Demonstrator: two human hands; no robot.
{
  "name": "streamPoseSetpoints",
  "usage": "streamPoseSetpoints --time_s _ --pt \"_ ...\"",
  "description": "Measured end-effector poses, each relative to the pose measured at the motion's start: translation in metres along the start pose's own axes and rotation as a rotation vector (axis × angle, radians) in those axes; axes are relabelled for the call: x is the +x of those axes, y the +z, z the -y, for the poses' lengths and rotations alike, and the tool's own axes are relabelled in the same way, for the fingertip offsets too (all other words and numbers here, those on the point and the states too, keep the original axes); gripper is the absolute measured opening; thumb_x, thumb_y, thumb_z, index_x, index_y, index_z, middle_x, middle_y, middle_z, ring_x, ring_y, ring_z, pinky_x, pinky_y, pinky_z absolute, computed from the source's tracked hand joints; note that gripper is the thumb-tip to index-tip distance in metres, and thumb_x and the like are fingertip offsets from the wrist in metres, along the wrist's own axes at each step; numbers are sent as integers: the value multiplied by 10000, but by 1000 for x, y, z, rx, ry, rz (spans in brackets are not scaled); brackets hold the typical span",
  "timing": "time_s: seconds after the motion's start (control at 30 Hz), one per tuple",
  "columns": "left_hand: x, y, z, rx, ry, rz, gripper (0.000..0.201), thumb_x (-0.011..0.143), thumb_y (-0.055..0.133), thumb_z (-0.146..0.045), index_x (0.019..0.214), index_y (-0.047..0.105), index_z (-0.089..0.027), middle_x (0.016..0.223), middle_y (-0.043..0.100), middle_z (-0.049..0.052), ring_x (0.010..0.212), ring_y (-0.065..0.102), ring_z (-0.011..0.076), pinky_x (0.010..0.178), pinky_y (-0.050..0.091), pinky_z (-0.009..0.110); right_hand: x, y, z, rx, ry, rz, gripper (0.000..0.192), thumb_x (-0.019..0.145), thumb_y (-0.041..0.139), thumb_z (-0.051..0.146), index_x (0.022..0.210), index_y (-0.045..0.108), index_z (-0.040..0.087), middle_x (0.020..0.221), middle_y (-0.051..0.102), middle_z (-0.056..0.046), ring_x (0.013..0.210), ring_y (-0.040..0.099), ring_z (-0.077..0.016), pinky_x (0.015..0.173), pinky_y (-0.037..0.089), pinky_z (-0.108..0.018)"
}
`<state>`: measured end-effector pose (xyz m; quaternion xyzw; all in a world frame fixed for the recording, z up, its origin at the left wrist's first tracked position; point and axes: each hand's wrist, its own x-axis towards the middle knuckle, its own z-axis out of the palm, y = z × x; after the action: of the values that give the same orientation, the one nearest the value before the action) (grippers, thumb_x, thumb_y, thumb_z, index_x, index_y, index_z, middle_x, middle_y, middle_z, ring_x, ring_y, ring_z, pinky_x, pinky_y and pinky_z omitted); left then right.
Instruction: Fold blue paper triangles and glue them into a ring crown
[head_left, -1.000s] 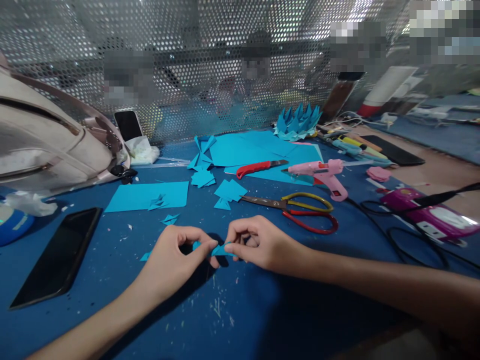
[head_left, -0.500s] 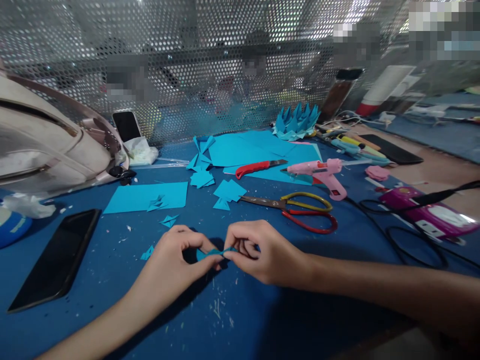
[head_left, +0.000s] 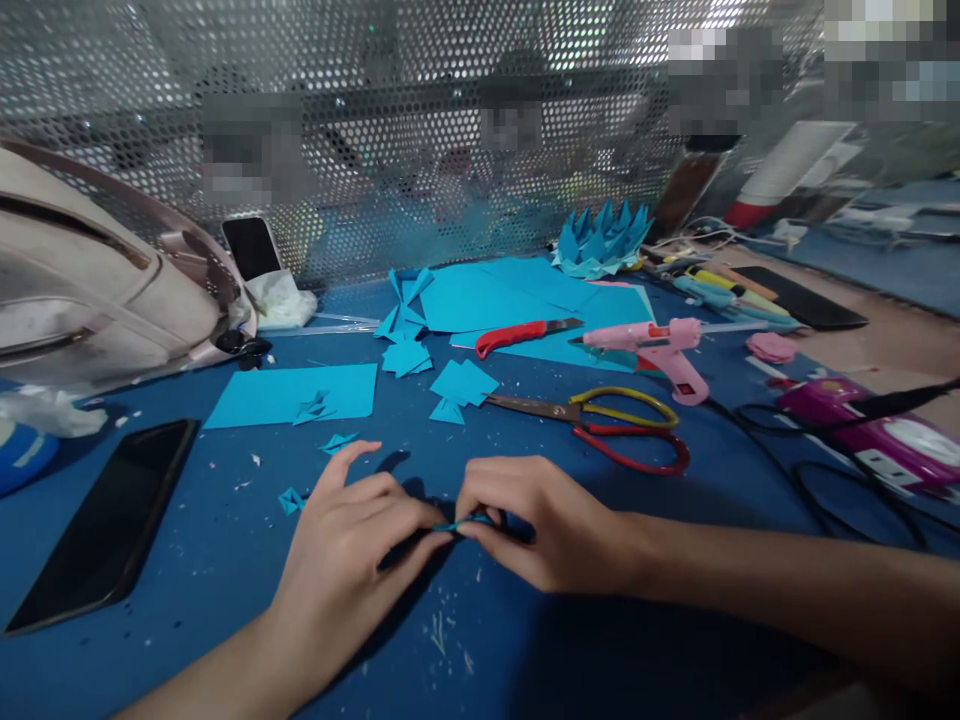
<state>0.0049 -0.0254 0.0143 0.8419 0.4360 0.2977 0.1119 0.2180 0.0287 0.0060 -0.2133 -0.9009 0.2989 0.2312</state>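
My left hand point(head_left: 367, 530) and my right hand point(head_left: 532, 525) meet low over the blue table, pinching a small folded piece of blue paper point(head_left: 448, 526) between thumbs and forefingers. Most of that piece is hidden by my fingers. The left little finger is raised. Just past my left hand lie small folded blue paper pieces point(head_left: 291, 500), and another point(head_left: 337, 442) sits a bit farther off. Beyond my right hand rest large scissors point(head_left: 559, 410) with one yellow and one red handle loop. Small cut blue paper squares point(head_left: 463, 384) touch the blade tips.
Blue sheets point(head_left: 495, 292) lie at the back with a red-handled knife point(head_left: 525, 336) and a pink glue gun point(head_left: 660, 350). Behind them stands a spiky blue paper piece point(head_left: 604, 240). A phone point(head_left: 109, 525) and bag point(head_left: 112, 270) are left; a purple power strip point(head_left: 870, 430) and cables are right.
Both hands have shifted slightly lower with the paper. The left hand has turned, its little finger lifting and its forefinger and thumb closing nearer the right fingertips. The view has moved a little.
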Motion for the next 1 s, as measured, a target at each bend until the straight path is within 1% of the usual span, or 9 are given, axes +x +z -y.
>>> streamPoseSetpoints --time_s 0.1,0.23,0.4,0.53,0.6,0.67,0.8,0.9,1.0 --pt "0 1 6 28 4 9 72 906 650 -177 884 627 -241 785 719 -78 701 633 130 1082 233 470 1 -3 -4 -13 25 0 41 884 568 135 860 572 167 787 601 -10 679 512 -120 622 354 -223" --pt "-2 6 12 15 -7 15 87 904 653 -174 852 613 -231 749 702 -80 675 621 128 1059 256 471 4 -5 -9 24 68 48 9 891 616 170 894 608 173 805 633 -5 694 547 -114 635 361 -211" --pt "-2 11 9 -26 -31 -9 96 909 645 -164 852 625 -239 746 704 -77 678 617 133 1070 260 472 6 -3 -10 107 95 45 48 884 618 136 844 624 162 776 639 -5 712 576 -114 660 382 -201" --pt "0 10 6 21 3 -63 116 923 628 -158 991 642 -250 904 742 -47 799 649 154 1072 257 459 6 -3 -11 114 98 21 71 873 600 110 822 620 154 762 624 -13 707 559 -123 662 386 -213" --pt "0 8 10 89 45 -92 171 921 639 -174 1078 633 -240 984 747 -15 856 657 175 1058 267 458 7 -4 -12 128 138 13 64 876 605 116 836 630 159 765 624 -8 701 551 -120 663 384 -215" --pt "-2 6 18 154 69 -95 223 917 649 -190 1135 619 -227 1009 745 10 864 660 190 1040 282 460 8 -6 -13 158 193 -1 53 889 608 144 854 640 167 762 621 2 682 532 -113 653 379 -215" --pt "-7 5 34 194 21 -93 321 918 641 -206 1232 579 -233 1081 711 47 946 648 216 935 390 404 11 -10 -15 271 296 -80 97 941 534 206 895 613 174 797 590 6 663 495 -105 616 373 -215" --pt "-9 5 38 96 -55 -106 347 919 629 -207 1258 563 -242 1122 675 63 998 631 216 846 476 343 11 -13 -16 394 384 -179 153 964 487 267 855 550 180 742 508 21 619 444 -99 566 360 -212" --pt "-9 4 37 2 -87 -95 324 938 596 -206 1255 555 -253 1128 667 59 1007 636 199 836 513 313 10 -15 -19 514 455 -238 205 971 487 353 851 503 187 680 435 43 582 407 -96 529 347 -211"
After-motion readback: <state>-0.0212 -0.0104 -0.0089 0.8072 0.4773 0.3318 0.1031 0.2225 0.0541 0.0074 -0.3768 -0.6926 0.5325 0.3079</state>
